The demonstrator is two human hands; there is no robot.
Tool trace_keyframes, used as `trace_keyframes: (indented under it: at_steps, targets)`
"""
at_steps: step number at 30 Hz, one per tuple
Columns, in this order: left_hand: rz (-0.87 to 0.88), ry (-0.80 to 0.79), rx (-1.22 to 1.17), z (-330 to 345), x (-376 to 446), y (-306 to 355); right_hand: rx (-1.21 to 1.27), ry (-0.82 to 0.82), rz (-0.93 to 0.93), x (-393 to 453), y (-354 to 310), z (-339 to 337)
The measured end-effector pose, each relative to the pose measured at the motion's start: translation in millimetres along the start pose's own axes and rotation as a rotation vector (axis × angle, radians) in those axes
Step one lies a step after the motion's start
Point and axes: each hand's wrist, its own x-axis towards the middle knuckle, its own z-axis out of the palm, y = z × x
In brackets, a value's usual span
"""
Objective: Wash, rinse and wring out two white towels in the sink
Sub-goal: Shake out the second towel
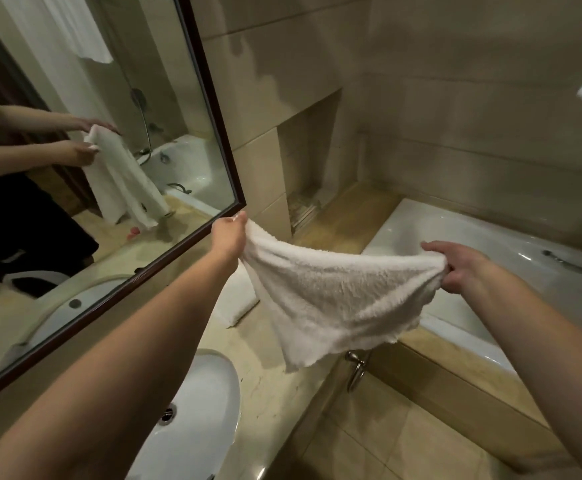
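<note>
I hold a white towel (334, 292) spread out in the air between both hands, above the right end of the counter. My left hand (229, 233) pinches its left corner near the mirror's lower corner. My right hand (462, 266) grips the right corner, over the bathtub's near rim. The towel's ragged lower edge hangs free. A second white towel (237, 299) lies folded on the counter, partly hidden behind the held one. The white sink (199, 407) sits below my left forearm, its drain visible.
A dark-framed mirror (210, 98) fills the left and reflects my arms and the towel. The beige counter (268, 386) runs to a white bathtub (490, 237) on the right. A metal handle (356, 370) hangs below the counter edge. A tiled wall niche (308, 168) is behind.
</note>
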Motion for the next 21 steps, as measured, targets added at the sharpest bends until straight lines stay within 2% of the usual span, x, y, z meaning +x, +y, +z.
trace_keyframes:
  at_steps: [4,8,11,13,16,18,21]
  targets:
    - [-0.129,-0.033,-0.196,-4.3,3.4,8.7,0.014,0.013,0.008,6.0,4.7,6.7]
    - [-0.131,-0.051,-0.303,-5.3,3.0,17.3,0.227,0.05,0.003,13.9,8.4,2.9]
    - [-0.027,-0.055,-0.222,-4.3,2.6,22.0,0.364,0.011,0.072,10.7,20.8,1.6]
    - [0.012,-0.065,-0.227,-2.6,-0.6,26.3,0.314,-0.069,0.151,3.6,28.5,7.5]
    - [0.041,-0.076,-0.17,0.6,-1.4,31.1,0.198,-0.17,0.172,-0.9,30.1,17.8]
    - [0.087,-0.086,-0.073,1.1,2.6,30.7,0.142,-0.205,0.116,0.0,27.8,23.9]
    - [0.127,-0.094,0.055,-1.7,6.8,28.0,0.153,-0.144,-0.047,6.1,15.3,27.9]
